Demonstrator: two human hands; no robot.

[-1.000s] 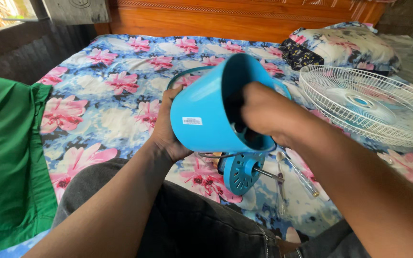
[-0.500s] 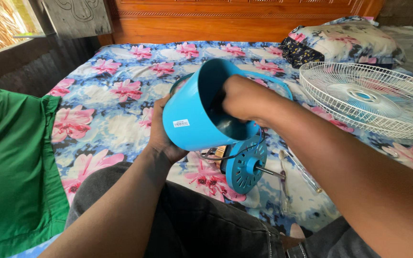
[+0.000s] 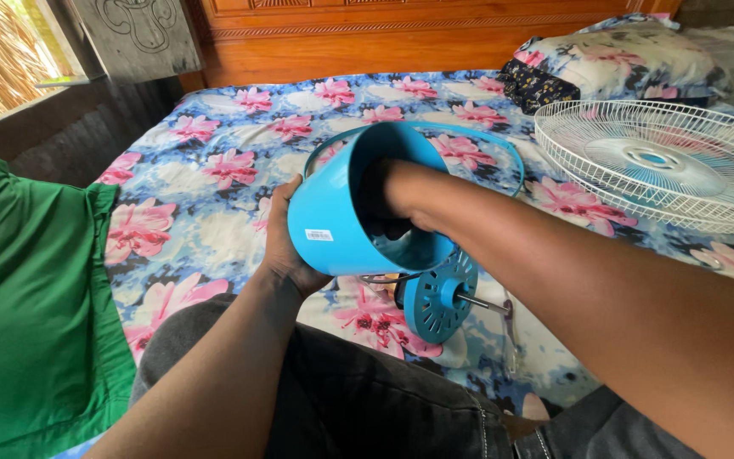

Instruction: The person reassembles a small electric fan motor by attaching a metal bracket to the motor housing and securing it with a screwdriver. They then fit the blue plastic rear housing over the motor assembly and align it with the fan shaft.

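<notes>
Over the flower-print bed sheet (image 3: 214, 127), I see left hand (image 3: 286, 242) cupping the round blue plastic fan housing (image 3: 333, 221) from outside; right hand (image 3: 388, 200) reaches deep inside it, grip hidden, can't tell.

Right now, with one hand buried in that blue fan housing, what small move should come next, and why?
Probably keep the left hand bracing the blue housing and feel deeper with the right hand. Its fingers are hidden inside the shell, so the work goes by touch, and the motor plate with its shaft hangs just below the opening.
</notes>
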